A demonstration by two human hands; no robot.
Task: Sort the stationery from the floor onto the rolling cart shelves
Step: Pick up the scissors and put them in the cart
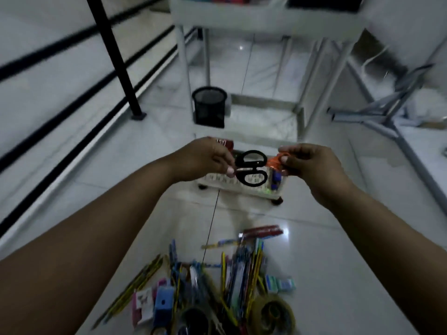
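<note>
My left hand [205, 157] pinches a pair of black-handled scissors [251, 168], held out over the bottom shelf of the white rolling cart [263, 192]. My right hand [307, 160] grips a small orange item [277, 161] just right of the scissors; what it is I cannot tell. A pile of stationery [217, 281] lies on the floor near me: pencils, pens, erasers, tape rolls. A black mesh pen cup [210, 106] stands on the cart's middle shelf. The top shelf [266, 18] holds red and dark items.
A black railing post [113, 56] with horizontal bars runs along the left. Grey metal table legs [387, 110] stand at the right. The floor is glossy white tile.
</note>
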